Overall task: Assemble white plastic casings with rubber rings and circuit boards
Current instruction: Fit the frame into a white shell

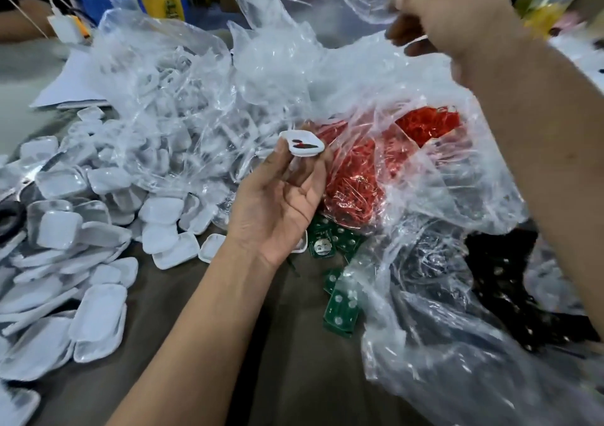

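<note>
— What have I got in the left hand [277,210]?

— I see it palm-up over the middle of the table [202,295], fingertips pinching one white casing [302,144] that has dark red marks on its face. It is held just in front of the clear bag of red rubber rings [366,170].

— And my right hand [457,23]?

— Raised near the far right, fingers curled and gripping the crumpled edge of a clear plastic bag [327,7]. That plastic sheet drapes down across the red rings and blocks much of my view of them.

— Where are the other parts?

— A heap of loose white casings [75,255] spreads along the table's left edge, with more inside another clear bag [170,105] behind it. Green circuit boards [340,308] lie near the middle, just right of my left wrist, partly under a bag's edge. Toward the right edge, a bag with dark contents [490,288]; I can't tell what is inside.

— Anything else around?

— A black ring-shaped object [9,223] at the left edge, a white sheet [68,82] at the far left, and a yellow drink bottle [161,0] by the far edge.
</note>
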`<state>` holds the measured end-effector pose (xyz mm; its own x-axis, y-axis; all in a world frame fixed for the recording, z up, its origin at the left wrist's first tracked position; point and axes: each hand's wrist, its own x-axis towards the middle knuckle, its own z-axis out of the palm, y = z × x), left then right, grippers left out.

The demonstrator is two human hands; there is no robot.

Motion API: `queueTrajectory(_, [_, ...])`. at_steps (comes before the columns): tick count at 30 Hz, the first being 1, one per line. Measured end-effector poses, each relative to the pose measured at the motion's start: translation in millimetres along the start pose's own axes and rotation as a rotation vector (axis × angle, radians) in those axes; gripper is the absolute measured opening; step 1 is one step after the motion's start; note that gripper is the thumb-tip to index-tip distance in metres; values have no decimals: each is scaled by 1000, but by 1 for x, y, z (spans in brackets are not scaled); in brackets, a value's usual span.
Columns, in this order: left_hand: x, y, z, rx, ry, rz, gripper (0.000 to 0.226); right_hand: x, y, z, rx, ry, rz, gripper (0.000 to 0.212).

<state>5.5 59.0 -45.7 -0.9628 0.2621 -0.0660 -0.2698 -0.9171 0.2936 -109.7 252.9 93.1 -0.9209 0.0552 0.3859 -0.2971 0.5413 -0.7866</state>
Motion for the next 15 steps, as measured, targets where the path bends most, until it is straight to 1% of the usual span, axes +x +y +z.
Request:
queueTrajectory(1, [0, 0, 0, -3, -8, -11, 26, 21, 9, -8, -228, -6, 31, 12])
queueTrajectory(2, [1, 1, 0, -4, -15, -22, 26, 41, 22, -15, -471, -58, 83, 15])
queueTrajectory(4, [3, 0, -1, -1, -30, -36, 28, 64, 52, -22, -874, -228, 194, 20])
queueTrajectory(5, [3, 0, -1, 5, -36, -38, 30, 67, 66, -21, -1020, -305, 218, 15])
queueTrajectory(6, [3, -1, -1, 14, -38, -34, 33, 70, 81, -20, -1115, -356, 199, 11])
queueTrajectory(8, [5, -1, -1, 34, -38, -23, 39, 75, 102, -13, -1147, -397, 142, 25])
queueTrajectory(9, [5, -2, -1, 45, -39, -19, 42, 78, 107, -9, -1128, -392, 130, 28])
queueTrajectory(11, [6, -2, 0, 63, -46, -19, 48, 83, 112, -7, -1103, -388, 107, 27])
queueTrajectory(15, [6, -1, -1, 89, -51, -19, 62, 89, 116, -8, -1119, -492, 175, 16])
